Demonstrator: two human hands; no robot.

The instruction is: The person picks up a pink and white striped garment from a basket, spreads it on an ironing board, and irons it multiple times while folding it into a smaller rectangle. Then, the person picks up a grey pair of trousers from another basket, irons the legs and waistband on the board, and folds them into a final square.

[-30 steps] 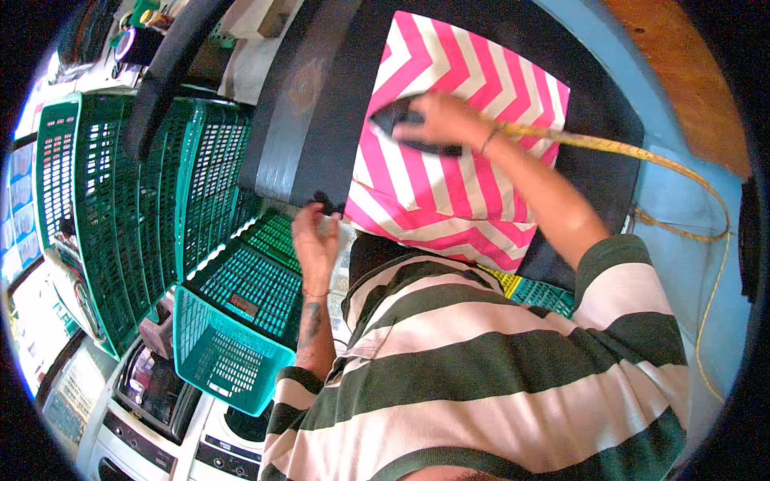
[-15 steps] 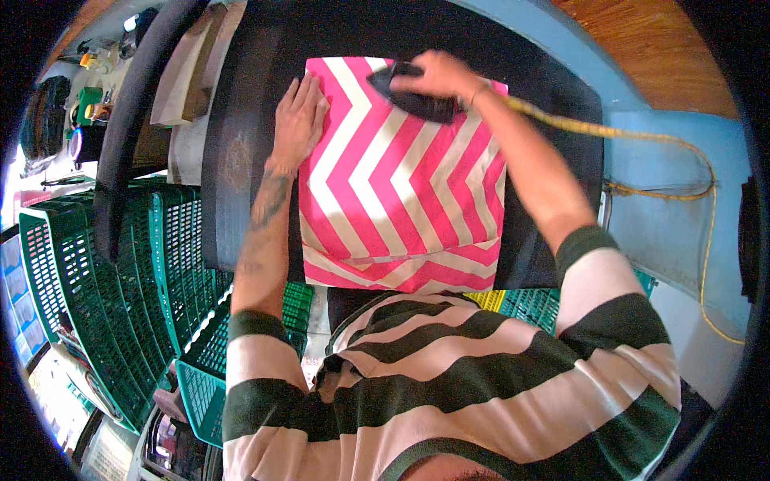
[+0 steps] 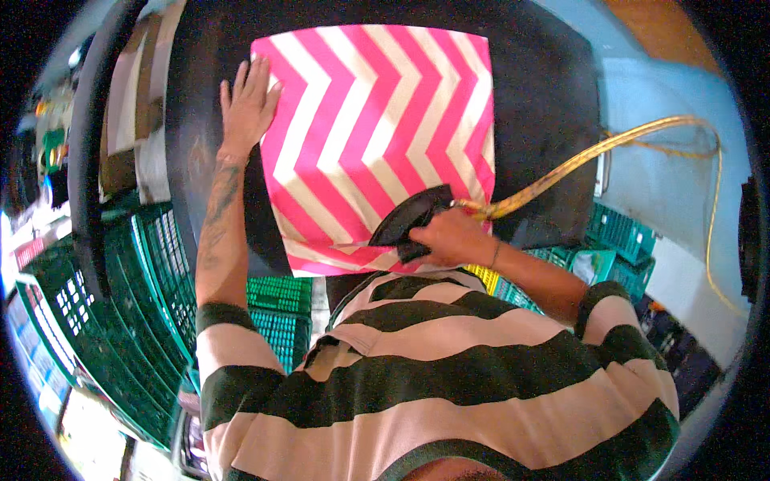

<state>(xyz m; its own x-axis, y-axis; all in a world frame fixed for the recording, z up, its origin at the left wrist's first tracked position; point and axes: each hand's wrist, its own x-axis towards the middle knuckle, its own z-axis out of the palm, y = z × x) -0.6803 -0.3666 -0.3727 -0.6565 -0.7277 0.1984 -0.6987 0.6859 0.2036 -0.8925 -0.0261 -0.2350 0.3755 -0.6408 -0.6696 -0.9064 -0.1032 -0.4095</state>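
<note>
A pink and white chevron-patterned cloth lies on a dark padded board, its lower part creased and folded across. My left hand rests with fingers stretched at the cloth's upper left edge, touching it and the dark board. My right hand grips a black iron at the lower right part of the cloth. A yellow-sleeved cord runs from the iron toward the right, looping by a pale blue wall.
A dark padded bar and boxes stand at the left. Green plastic crates are stacked lower left. More crates, one yellow, sit below the board at right. A wooden panel tops the blue wall.
My left hand went from the board's lower left onto the cloth's upper left edge. My right hand brought the iron from the cloth's upper part down toward its near edge.
</note>
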